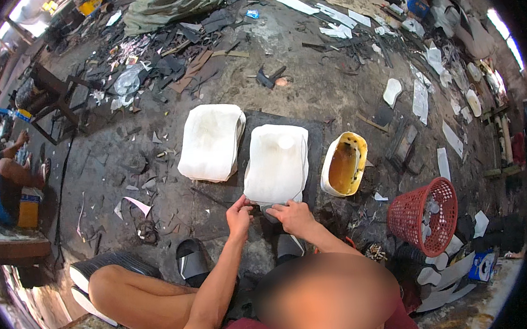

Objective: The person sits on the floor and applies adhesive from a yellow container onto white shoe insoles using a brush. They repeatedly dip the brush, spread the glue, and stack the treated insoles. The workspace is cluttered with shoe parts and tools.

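Two stacks of white sheets with rounded corners lie on the floor before me. My left hand [240,218] is closed in a pinch at the near left corner of the right stack [277,160]. At that stack's near edge, the bent fingers of my right hand [292,217] close on the border of a white sheet. The left stack [209,143] lies just beyond, untouched. To the right stands a cut-open container [327,175] with a yellow inside, holding amber-brown liquid. What lies under my fingertips is partly hidden.
A red plastic basket [397,214] with scraps tilts at the right. Dark slides [192,261] lie near my legs. Offcuts and a green-grey cloth heap [171,8] cover the far floor. A wooden stool [54,103] stands at the left, near another person's legs [19,172].
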Demonstrator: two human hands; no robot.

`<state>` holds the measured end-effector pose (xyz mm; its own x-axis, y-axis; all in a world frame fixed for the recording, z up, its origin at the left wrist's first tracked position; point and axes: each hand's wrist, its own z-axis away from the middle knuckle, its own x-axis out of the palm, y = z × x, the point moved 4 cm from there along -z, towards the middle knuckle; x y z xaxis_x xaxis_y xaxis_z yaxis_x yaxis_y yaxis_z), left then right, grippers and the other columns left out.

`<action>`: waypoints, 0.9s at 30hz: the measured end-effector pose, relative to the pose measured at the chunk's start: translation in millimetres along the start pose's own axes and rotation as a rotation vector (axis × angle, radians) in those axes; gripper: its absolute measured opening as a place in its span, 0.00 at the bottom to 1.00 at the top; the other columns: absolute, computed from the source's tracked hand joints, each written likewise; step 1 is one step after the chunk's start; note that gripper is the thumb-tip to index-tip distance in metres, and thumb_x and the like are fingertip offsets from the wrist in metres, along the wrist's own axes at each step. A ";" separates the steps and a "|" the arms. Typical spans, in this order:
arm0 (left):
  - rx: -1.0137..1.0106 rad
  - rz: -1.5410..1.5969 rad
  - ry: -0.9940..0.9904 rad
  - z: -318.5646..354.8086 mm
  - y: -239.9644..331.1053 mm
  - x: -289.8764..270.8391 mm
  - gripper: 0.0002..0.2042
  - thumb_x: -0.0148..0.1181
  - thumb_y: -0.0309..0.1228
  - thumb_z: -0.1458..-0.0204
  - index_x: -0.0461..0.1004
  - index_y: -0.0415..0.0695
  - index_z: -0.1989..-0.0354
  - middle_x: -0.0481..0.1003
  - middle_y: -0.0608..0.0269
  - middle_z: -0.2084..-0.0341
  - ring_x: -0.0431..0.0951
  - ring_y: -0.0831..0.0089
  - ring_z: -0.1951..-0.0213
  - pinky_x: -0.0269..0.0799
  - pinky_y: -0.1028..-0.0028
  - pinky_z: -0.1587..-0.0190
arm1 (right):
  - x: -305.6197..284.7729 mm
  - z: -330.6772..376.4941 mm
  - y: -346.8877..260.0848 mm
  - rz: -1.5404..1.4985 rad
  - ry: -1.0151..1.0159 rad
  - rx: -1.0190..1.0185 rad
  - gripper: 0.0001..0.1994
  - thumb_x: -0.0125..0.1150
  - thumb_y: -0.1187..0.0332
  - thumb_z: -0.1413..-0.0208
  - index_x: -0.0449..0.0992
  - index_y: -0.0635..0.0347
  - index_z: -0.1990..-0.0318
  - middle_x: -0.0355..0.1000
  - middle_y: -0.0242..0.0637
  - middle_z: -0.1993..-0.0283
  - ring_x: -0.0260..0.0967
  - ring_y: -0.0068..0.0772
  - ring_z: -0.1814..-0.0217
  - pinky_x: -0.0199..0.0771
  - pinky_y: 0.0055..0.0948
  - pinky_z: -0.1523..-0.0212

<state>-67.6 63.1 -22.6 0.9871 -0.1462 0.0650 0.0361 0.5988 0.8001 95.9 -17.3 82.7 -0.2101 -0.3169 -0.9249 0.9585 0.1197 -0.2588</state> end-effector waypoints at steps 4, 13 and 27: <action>-0.021 0.121 0.007 -5.3 9.3 10.7 0.20 0.56 0.19 0.46 0.71 0.36 0.43 0.76 0.60 0.57 0.78 0.73 0.61 0.74 0.75 0.64 | -84.3 17.5 31.3 -0.582 0.695 0.165 0.17 0.64 0.69 0.44 0.79 0.51 0.46 0.80 0.40 0.53 0.79 0.43 0.54 0.79 0.37 0.55; 0.059 0.269 0.180 12.3 22.6 62.6 0.28 0.66 0.16 0.55 0.60 0.43 0.48 0.72 0.55 0.56 0.75 0.68 0.57 0.73 0.70 0.56 | -140.7 -11.9 62.7 -0.768 0.832 0.299 0.16 0.62 0.70 0.41 0.77 0.60 0.45 0.79 0.48 0.53 0.79 0.37 0.50 0.76 0.32 0.52; 0.393 0.428 0.354 -61.4 160.5 -21.1 0.33 0.58 0.12 0.55 0.55 0.40 0.39 0.72 0.51 0.53 0.76 0.65 0.55 0.74 0.68 0.54 | -125.9 23.8 75.7 -1.015 1.221 0.377 0.18 0.63 0.72 0.40 0.75 0.69 0.44 0.77 0.45 0.48 0.74 0.35 0.48 0.73 0.32 0.46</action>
<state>-73.0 210.7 67.8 0.8957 0.3465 0.2787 -0.3626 0.2065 0.9088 199.5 9.3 186.2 -0.5915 0.7952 -0.1330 0.2911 0.0568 -0.9550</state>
